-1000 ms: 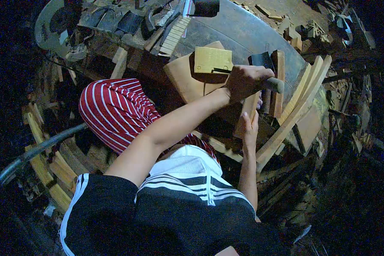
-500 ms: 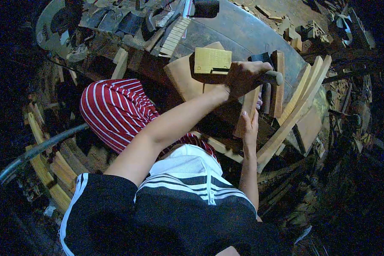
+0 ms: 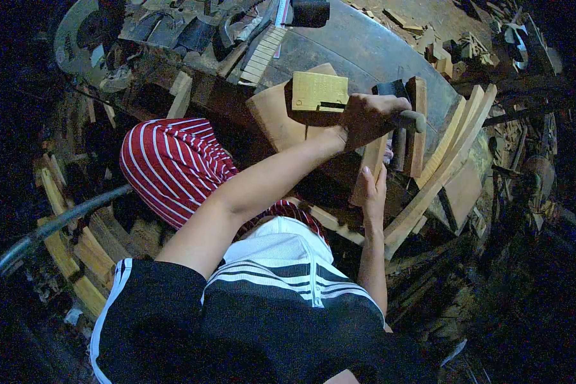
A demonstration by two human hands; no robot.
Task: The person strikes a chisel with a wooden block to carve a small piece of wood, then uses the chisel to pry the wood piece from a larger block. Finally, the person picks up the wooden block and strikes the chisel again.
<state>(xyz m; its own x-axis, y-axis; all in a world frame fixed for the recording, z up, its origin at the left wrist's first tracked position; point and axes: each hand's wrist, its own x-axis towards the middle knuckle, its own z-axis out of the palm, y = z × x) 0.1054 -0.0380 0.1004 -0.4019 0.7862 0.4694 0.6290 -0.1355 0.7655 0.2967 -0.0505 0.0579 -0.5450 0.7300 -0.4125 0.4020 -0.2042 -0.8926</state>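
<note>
My left hand (image 3: 372,116) reaches across from the left, closed around a tool's rounded handle (image 3: 414,120); the rest of the tool is hidden. Just below it, my right hand (image 3: 376,189) grips an upright wooden piece (image 3: 369,168), thumb on the near face and fingers partly behind it. A yellow block (image 3: 320,91) with a dark slot lies left of my left hand, over flat wooden pieces (image 3: 277,115). Another wooden bar (image 3: 418,128) stands just right of the handle.
Curved wooden strips (image 3: 445,173) lie at the right. A dark worktop (image 3: 365,41) extends behind the hands, with a row of small wooden strips (image 3: 262,56) and dark tools (image 3: 195,35) at its left. More curved wood (image 3: 64,246) and a metal bar (image 3: 64,224) are at the lower left.
My left hand and the handle have shifted very slightly. Both grips look the same.
</note>
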